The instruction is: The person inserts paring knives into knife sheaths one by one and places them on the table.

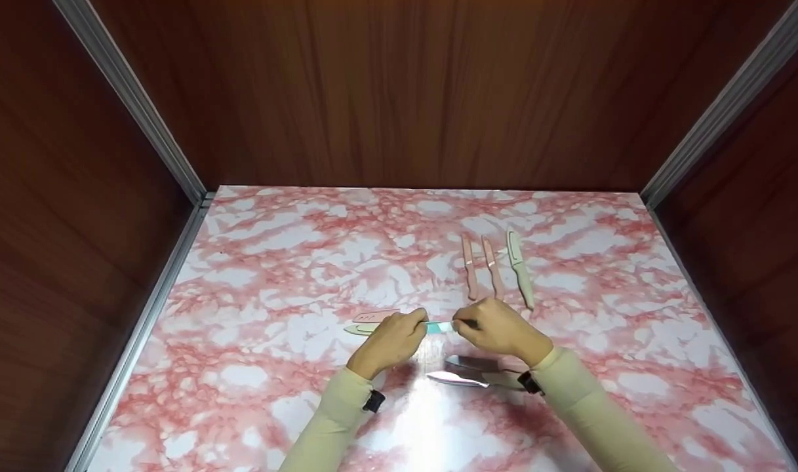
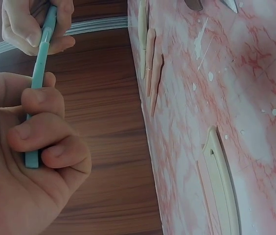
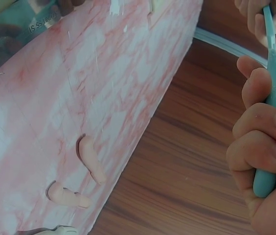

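Observation:
Over the middle of the table, my left hand [image 1: 391,337] and right hand [image 1: 500,328] hold opposite ends of a teal knife [image 3: 274,93]. The left fingers curl round its teal sheath [image 2: 39,68]. In the right wrist view, the right fingers wrap the teal handle [image 3: 264,183]. A light stretch shows between the hands in the head view; how deep the blade sits is unclear. Beside the left hand lie a pink sheath [image 1: 376,316] and a pale green sheath [image 1: 357,330]. Below the right hand lie two knives with bare blades, the upper blade [image 1: 471,362] and lower blade [image 1: 456,379].
Farther back on the marbled table [image 1: 274,275] lie two pink knives, left [image 1: 471,278] and right [image 1: 493,269], beside a pale green sheathed knife [image 1: 520,272]. Brown wood-grain panels [image 1: 399,98] with metal edge strips [image 1: 136,98] enclose the table on the back and sides.

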`<action>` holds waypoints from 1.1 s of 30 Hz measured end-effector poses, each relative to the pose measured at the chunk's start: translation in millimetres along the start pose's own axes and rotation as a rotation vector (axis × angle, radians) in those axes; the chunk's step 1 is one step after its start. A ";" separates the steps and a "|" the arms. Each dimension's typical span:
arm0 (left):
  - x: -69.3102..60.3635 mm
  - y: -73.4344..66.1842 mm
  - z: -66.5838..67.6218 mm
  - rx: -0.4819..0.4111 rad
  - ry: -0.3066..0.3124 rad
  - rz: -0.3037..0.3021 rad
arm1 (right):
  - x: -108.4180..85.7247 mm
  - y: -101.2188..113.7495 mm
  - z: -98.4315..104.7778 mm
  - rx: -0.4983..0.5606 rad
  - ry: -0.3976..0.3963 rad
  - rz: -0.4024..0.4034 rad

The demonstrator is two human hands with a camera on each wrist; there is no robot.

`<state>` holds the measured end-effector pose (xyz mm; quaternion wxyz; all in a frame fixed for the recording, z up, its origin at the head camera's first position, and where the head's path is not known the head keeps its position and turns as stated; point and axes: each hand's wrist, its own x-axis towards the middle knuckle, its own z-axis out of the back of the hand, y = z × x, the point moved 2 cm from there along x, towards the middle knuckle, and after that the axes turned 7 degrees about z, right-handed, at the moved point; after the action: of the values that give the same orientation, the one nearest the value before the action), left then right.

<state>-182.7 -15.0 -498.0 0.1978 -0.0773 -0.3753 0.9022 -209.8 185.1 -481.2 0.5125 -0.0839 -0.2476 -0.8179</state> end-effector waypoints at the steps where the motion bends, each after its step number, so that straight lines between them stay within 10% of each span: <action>1: -0.1 -0.1 0.0 -0.004 0.003 0.003 | 0.2 0.1 0.0 -0.001 -0.001 -0.002; 33: 5.1 -4.4 -1.3 0.017 -0.001 -0.008 | 5.8 3.9 -0.2 -0.044 0.013 -0.006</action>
<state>-185.6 -9.3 -495.7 0.2020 -0.0737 -0.3683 0.9045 -209.1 179.0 -477.8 0.5097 -0.0892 -0.2266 -0.8251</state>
